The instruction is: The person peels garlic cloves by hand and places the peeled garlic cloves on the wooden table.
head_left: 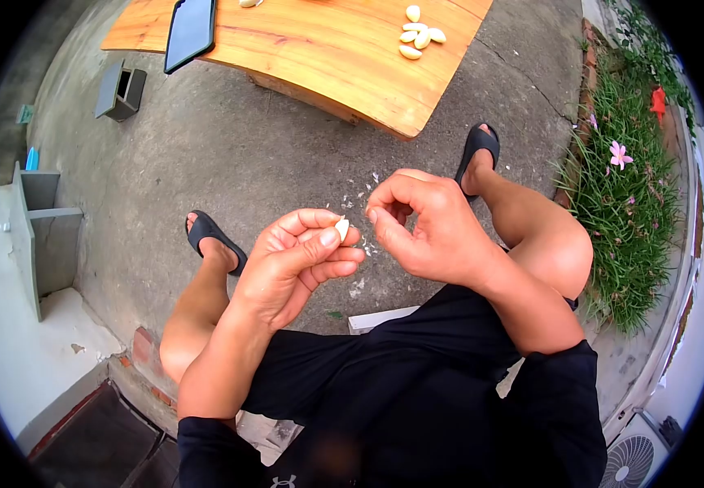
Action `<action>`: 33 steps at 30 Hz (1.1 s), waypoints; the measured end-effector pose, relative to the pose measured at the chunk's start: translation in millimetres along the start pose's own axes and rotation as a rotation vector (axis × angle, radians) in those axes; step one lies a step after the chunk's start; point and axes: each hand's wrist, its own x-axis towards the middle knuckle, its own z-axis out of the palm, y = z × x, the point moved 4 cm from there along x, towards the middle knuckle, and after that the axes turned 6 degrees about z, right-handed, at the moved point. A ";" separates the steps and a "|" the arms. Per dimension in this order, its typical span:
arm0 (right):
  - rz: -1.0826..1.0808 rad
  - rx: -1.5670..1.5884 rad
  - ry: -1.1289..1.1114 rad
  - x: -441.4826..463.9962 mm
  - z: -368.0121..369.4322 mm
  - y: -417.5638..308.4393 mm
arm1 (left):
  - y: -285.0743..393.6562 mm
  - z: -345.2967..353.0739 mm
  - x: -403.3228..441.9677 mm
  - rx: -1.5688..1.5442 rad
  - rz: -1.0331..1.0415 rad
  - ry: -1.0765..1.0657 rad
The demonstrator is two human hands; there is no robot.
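My left hand [291, 264] pinches a pale garlic clove [342, 228] between thumb and forefinger, its tip pointing up. Just to the right, my right hand [429, 224] is closed in a pinch, a short gap away from the clove. Whatever its fingertips may hold is too small to make out. Several peeled garlic cloves [422, 37] lie in a small group near the right end of the wooden table [319, 49]. Bits of thin garlic skin [358, 285] are scattered over the concrete ground below my hands.
A dark tablet or phone [190, 32] lies at the table's near left edge. Another pale piece [248, 3] shows at the top of the view. A grey box [121, 91] sits on the ground at left. Grass with pink flowers [620, 155] borders the right side.
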 end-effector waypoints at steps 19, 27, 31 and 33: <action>0.471 0.599 -0.219 -8.0 20.5 23.0 | -4.6 3.4 1.8 0.286 0.134 0.055; 0.540 0.703 -0.245 -11.3 29.3 24.7 | -4.4 2.3 1.1 0.388 0.331 0.008; 0.481 0.691 -0.209 -11.1 30.8 16.8 | -2.5 3.7 -0.2 0.427 0.399 0.028; 0.399 0.599 -0.128 -11.4 28.1 15.6 | -1.8 7.0 -1.1 0.437 0.443 0.056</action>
